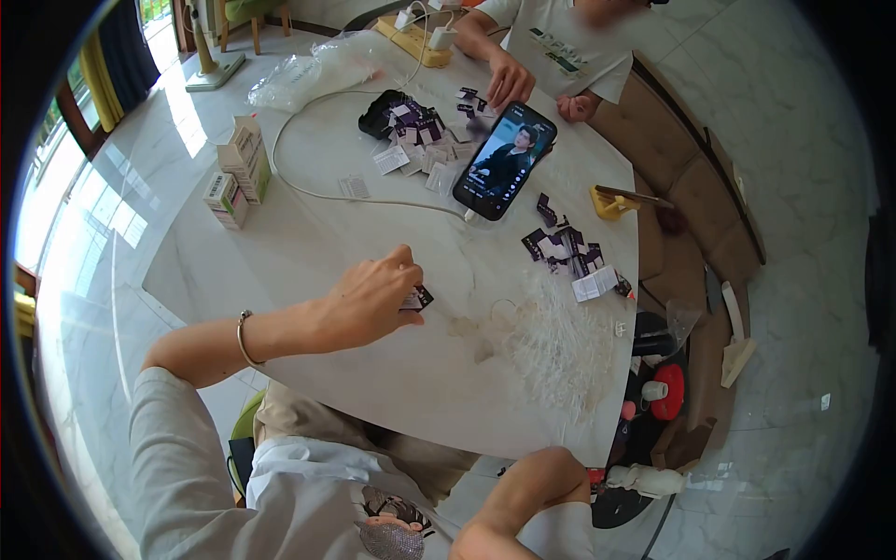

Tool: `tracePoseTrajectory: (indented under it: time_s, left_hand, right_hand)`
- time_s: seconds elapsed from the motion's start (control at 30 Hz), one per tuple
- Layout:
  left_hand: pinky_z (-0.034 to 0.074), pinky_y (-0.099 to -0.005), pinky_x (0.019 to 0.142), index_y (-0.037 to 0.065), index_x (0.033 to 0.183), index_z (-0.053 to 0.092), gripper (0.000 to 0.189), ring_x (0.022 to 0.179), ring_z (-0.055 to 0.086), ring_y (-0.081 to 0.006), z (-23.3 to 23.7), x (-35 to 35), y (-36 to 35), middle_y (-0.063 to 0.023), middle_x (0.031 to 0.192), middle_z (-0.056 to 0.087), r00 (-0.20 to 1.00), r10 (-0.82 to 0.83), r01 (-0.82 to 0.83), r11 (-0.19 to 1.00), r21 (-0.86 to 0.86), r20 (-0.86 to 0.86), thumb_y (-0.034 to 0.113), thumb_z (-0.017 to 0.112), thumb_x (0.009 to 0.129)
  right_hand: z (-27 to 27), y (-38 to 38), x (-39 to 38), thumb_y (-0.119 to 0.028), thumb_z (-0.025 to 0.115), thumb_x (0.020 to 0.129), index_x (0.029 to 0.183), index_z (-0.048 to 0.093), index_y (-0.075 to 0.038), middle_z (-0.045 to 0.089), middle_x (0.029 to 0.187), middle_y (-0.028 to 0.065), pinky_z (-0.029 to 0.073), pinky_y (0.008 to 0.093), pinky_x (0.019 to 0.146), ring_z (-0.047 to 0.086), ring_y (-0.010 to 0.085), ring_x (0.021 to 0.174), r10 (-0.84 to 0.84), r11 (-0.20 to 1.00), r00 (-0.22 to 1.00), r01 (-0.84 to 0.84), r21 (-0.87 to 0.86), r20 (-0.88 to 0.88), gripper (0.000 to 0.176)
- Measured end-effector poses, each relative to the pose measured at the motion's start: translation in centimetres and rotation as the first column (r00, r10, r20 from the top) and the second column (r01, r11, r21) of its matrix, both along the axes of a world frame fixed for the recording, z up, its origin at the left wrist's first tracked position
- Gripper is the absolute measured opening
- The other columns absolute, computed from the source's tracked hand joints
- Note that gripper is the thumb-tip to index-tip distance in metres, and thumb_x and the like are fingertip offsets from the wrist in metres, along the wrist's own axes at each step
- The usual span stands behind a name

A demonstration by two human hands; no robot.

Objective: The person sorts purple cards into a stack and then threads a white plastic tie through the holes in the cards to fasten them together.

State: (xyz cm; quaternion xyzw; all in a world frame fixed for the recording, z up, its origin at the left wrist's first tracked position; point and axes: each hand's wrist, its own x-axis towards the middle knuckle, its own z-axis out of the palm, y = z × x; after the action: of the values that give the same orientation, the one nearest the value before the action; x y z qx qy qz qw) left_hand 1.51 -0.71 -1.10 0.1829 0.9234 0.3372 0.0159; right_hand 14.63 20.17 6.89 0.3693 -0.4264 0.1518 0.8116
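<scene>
My left hand [373, 294], with a bracelet on the wrist, is over the near left part of the white table [373, 373]. Its fingers are closed on a small dark and white card [417, 299], which they partly cover. My right arm is bent at the lower right edge of the view, and its hand is out of sight. Right of centre lies a heap of clear plastic strands [560, 345]. Beyond it are scattered small dark and white cards [565, 247]. Another pile of such cards [415, 131] lies farther back beside a black bag.
A phone [505, 161] showing a video stands mid-table on a white cable [336, 196]. Two small boxes [238, 173] stand at the left, a clear plastic bag [313, 75] and power strip [415, 39] at the back. A co-worker's hand [510, 82] is behind the phone.
</scene>
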Motion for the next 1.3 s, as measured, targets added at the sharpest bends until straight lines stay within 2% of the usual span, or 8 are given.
tracePoseTrajectory:
  time_s: [0.33,0.7,0.9,1.0,1.07,1.17,1.23,1.3]
  left_hand:
    - [0.053,-0.0447,0.076,-0.007,0.095,0.063,0.033,0.086,0.064,-0.0412,-0.4,-1.1,-0.7,-0.0224,0.105,0.06,0.999,-0.022,0.023,0.999,-0.034,0.046,0.003,0.08,0.069]
    - [0.051,-0.0424,0.079,-0.003,0.101,0.063,0.033,0.092,0.062,-0.0375,0.0,-1.5,-0.2,-0.0172,0.106,0.061,0.997,-0.025,0.045,0.965,-0.259,0.08,-0.002,0.076,0.07]
    - [0.051,-0.0431,0.075,-0.001,0.097,0.063,0.031,0.09,0.064,-0.0358,0.1,-2.4,-0.1,-0.0165,0.097,0.064,0.997,-0.063,0.073,0.962,-0.264,0.047,-0.001,0.076,0.069]
    - [0.051,-0.0415,0.073,0.001,0.096,0.064,0.029,0.085,0.066,-0.0334,1.3,-2.6,-0.5,-0.0163,0.09,0.068,0.993,-0.043,0.066,0.977,-0.205,0.111,0.0,0.077,0.07]
    - [0.051,-0.0393,0.072,0.002,0.097,0.065,0.029,0.082,0.067,-0.0311,2.6,-2.9,-1.1,-0.0159,0.087,0.069,0.983,-0.075,0.094,0.99,-0.11,0.168,0.002,0.077,0.071]
    - [0.051,-0.0335,0.072,0.0,0.1,0.067,0.031,0.076,0.065,-0.0217,5.2,-5.0,-4.0,-0.012,0.086,0.071,0.977,-0.122,0.11,0.991,0.072,0.177,0.006,0.078,0.072]
    - [0.048,-0.0267,0.062,0.002,0.099,0.066,0.031,0.069,0.058,-0.0114,6.2,-7.3,-5.8,-0.0043,0.08,0.068,0.992,-0.106,0.093,0.982,0.167,0.07,0.009,0.08,0.072]
    - [0.035,-0.0205,0.045,0.009,0.107,0.065,0.04,0.054,0.046,-0.0045,9.0,-9.2,-6.3,-0.0012,0.077,0.066,0.933,0.135,-0.223,0.945,0.24,0.333,0.014,0.084,0.072]
  right_hand:
    - [0.7,0.3,0.2,-0.001,0.059,0.083,0.11,0.055,-0.005,0.06,0.119,0.0082,0.043,0.0422,0.095,0.054,0.023,0.112,0.28,0.941,0.954,-0.295,0.168,0.109,0.028]
    - [1.1,1.1,0.2,-0.001,0.063,0.077,0.102,0.057,-0.009,0.063,0.112,0.0074,0.044,0.0417,0.09,0.058,0.0226,0.105,0.474,0.783,0.85,-0.526,0.332,0.23,0.027]
    - [1.9,2.3,0.8,0.0,0.066,0.073,0.098,0.058,-0.011,0.064,0.109,0.0069,0.045,0.0414,0.087,0.06,0.0224,0.101,0.476,0.611,0.762,-0.645,0.459,0.439,0.028]
    - [2.3,3.3,0.6,0.0,0.067,0.071,0.096,0.058,-0.012,0.065,0.107,0.0067,0.045,0.0413,0.085,0.061,0.0223,0.1,0.274,0.498,0.686,-0.701,0.51,0.674,0.028]
    - [1.5,3.1,-1.9,0.0,0.067,0.07,0.094,0.058,-0.012,0.065,0.106,0.0066,0.046,0.0412,0.084,0.062,0.0222,0.098,0.02,0.585,0.624,-0.641,0.497,0.781,0.028]
    - [-2.0,1.6,-11.2,0.002,0.066,0.071,0.094,0.062,-0.01,0.066,0.101,0.009,0.046,0.0425,0.082,0.062,0.0248,0.095,-0.164,0.928,0.699,-0.129,0.349,0.696,0.026]
    - [-4.6,3.9,-15.3,-0.007,0.07,0.077,0.099,0.065,-0.005,0.065,0.098,0.0098,0.044,0.0433,0.087,0.059,0.0274,0.096,-0.352,0.934,0.359,0.081,0.347,0.865,0.023]
    - [-7.7,6.7,-17.5,-0.013,0.072,0.079,0.1,0.066,-0.004,0.065,0.097,0.0097,0.042,0.042,0.088,0.058,0.0282,0.096,-0.441,0.88,0.083,0.236,0.412,0.894,0.023]
